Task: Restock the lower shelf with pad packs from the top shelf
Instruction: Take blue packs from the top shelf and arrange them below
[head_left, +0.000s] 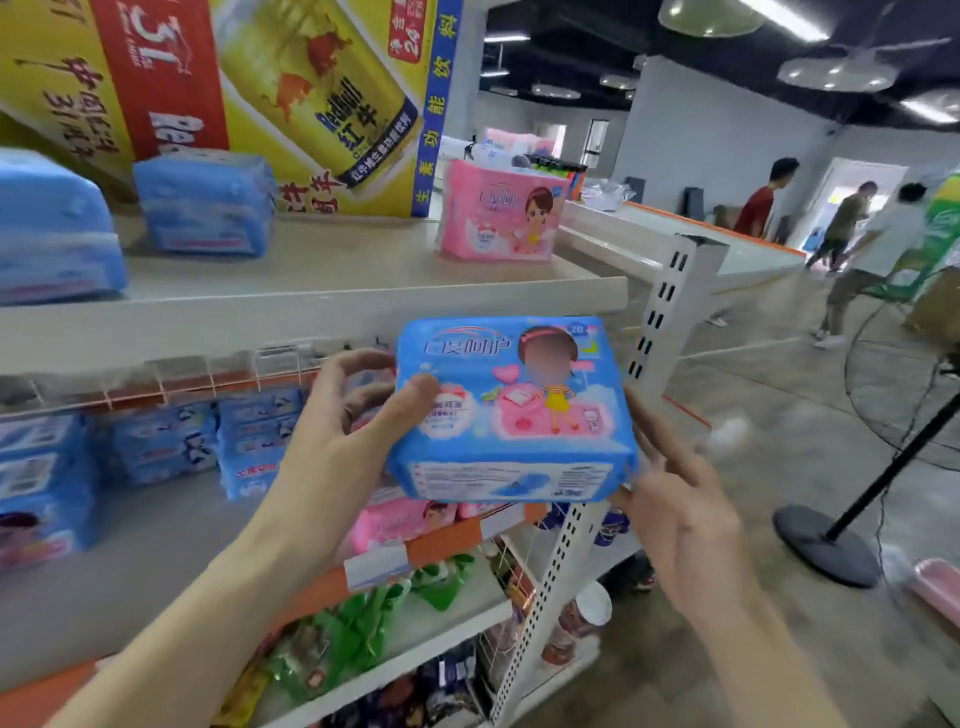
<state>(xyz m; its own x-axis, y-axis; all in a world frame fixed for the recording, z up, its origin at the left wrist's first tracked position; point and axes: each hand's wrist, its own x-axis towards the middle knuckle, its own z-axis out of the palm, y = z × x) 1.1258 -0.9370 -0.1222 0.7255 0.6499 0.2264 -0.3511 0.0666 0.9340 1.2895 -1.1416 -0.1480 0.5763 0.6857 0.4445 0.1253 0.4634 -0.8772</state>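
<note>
A blue pad pack (511, 408) with a cartoon girl on it hangs in front of the shelf's right end. My left hand (343, 441) grips its left edge, thumb on the front. My right hand (675, 499) touches its right side with straight fingers. On the top shelf (332, 291) lie two blue packs (205, 202) (52, 228) and a pink pack (501, 218). The lower shelf (130, 561) carries several blue packs (260, 441) at the back and pink packs (400, 519) near its front, partly hidden behind the held pack.
A big yellow drink carton (291, 98) stands at the back of the top shelf. A white slotted upright (660, 317) ends the shelving on the right. Green snack bags (363, 623) fill the shelf below. A floor fan (883, 441) and three people (862, 249) are in the aisle.
</note>
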